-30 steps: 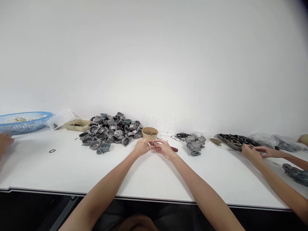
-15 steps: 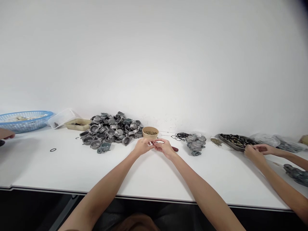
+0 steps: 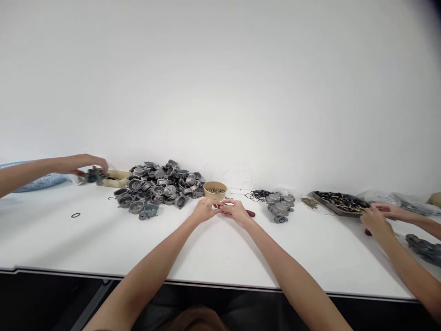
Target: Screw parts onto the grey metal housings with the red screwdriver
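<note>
My left hand (image 3: 203, 210) and my right hand (image 3: 235, 211) meet just in front of a tan bowl (image 3: 215, 189) of small brass bits. The fingertips of both hands are pinched together around something too small to make out. A red-handled tool (image 3: 250, 213) lies on the white table (image 3: 220, 250) partly under my right hand. To the left of the bowl is a big heap of grey cast metal housings (image 3: 157, 185). A smaller group of the same housings (image 3: 280, 205) lies to the right, beside a tangle of black O-rings (image 3: 257, 195).
A person's hand (image 3: 84, 163) at far left holds a grey housing above a beige tray (image 3: 117, 178); a blue basket (image 3: 41, 182) sits behind that arm. At right, another person's hands (image 3: 377, 219) work by a dark tray (image 3: 339, 202) of small parts. A black ring (image 3: 75, 215) lies loose.
My hands have barely moved. The person at left reached in across the blue basket with a grey housing in hand. The person at right shifted both hands further right along the dark tray.
</note>
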Demonstrator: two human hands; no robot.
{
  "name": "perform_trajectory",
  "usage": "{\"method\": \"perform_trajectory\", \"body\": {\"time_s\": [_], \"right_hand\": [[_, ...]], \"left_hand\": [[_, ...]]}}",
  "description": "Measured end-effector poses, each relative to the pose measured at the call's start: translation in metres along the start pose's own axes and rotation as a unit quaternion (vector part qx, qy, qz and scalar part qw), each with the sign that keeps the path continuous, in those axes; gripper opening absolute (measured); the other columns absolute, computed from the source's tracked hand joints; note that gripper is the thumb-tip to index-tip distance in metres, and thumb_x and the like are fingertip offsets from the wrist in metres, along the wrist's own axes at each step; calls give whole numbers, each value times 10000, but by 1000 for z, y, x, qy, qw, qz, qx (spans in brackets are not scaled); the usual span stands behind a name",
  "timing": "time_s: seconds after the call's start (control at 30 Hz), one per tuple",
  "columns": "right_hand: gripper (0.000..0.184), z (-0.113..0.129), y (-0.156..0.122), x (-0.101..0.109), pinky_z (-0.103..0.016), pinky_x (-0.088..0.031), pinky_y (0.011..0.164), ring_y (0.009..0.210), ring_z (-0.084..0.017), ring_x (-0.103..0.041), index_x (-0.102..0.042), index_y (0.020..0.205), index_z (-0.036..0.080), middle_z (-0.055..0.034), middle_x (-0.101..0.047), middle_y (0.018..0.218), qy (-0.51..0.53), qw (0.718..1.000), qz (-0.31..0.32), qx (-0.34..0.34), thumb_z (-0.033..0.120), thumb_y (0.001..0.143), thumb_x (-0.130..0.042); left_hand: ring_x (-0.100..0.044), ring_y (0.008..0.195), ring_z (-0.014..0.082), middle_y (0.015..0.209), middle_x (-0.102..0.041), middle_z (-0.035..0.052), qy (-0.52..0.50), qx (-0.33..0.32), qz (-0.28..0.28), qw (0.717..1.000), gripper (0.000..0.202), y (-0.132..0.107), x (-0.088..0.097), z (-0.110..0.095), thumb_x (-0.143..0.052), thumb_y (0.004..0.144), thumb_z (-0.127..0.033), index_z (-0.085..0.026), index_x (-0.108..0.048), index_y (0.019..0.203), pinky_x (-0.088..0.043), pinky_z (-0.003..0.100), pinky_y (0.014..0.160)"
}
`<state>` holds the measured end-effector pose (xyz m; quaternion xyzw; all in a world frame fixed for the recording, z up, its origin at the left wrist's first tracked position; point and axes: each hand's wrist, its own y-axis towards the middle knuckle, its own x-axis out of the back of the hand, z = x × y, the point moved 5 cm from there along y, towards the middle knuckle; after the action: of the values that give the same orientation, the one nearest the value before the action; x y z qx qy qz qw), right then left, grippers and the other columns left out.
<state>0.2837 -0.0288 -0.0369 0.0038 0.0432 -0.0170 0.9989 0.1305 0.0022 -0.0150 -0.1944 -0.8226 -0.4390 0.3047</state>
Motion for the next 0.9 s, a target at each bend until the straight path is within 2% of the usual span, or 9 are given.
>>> {"method": "perform_trajectory", "body": {"time_s": [0.1,0.17,0.2,0.3,0.4,0.47,0.53,0.63,0.9], "right_hand": [[313,1,-1,0,-288,-611,764,801,-192,-749,-667,913,159,-82,-778,857,-5,1000,-9,8,196,672,-864],[327,2,-1,1,-292,-614,766,812,-206,-756,-666,933,153,-92,-777,852,-12,1000,-19,11,201,680,-867],[331,2,-1,1,-296,-616,767,815,-214,-760,-664,942,149,-98,-777,852,-16,1000,-23,12,203,685,-866],[321,2,-1,3,-304,-625,765,807,-227,-766,-658,939,141,-116,-776,853,-25,999,-31,9,199,697,-861],[298,1,0,3,-304,-632,764,804,-227,-768,-664,925,135,-122,-776,859,-31,999,-33,8,192,705,-857],[278,0,0,3,-306,-635,759,803,-228,-768,-672,910,133,-123,-774,858,-36,999,-31,9,193,709,-855],[256,0,-1,2,-303,-636,745,797,-228,-767,-678,879,131,-123,-773,854,-42,999,-26,10,199,707,-856],[239,-1,-1,2,-295,-635,724,784,-225,-766,-686,832,129,-125,-772,851,-48,999,-21,4,208,696,-866],[203,0,-1,3,-286,-635,710,782,-227,-767,-715,829,110,-133,-773,856,-57,998,-25,-3,180,699,-855]], "left_hand": [[-686,894,214,1007,-766,-11,21,-12,23,999,184,4,2,3,-694,882,-254,-308,-772,1039,-490,305,826],[-668,992,224,1079,-752,-19,64,-5,21,998,218,7,15,9,-680,885,-239,-327,-765,1066,-488,308,860],[-648,1053,232,1115,-742,-14,94,7,4,996,230,8,26,14,-663,887,-214,-322,-766,1062,-483,313,886],[-601,1112,257,1147,-720,36,194,105,-115,969,310,3,75,39,-528,913,-126,-279,-764,1044,-472,352,918],[-527,1206,331,1230,-666,88,275,217,-217,911,329,-16,121,68,-510,910,-159,-270,-734,1124,-413,462,1010],[-481,1254,396,1303,-614,133,275,307,-204,888,330,-30,137,91,-588,888,-271,-264,-703,1198,-398,526,1008],[-488,1235,446,1319,-590,180,253,391,-133,875,416,-39,141,112,-668,842,-386,-252,-685,1236,-384,573,994],[-518,1194,455,1299,-596,200,242,428,-72,868,499,-42,140,125,-728,792,-437,-248,-671,1250,-352,588,994],[-551,1119,356,1208,-661,129,235,398,-125,878,300,-44,143,124,-676,857,-330,-234,-684,1140,-358,488,967]]}}
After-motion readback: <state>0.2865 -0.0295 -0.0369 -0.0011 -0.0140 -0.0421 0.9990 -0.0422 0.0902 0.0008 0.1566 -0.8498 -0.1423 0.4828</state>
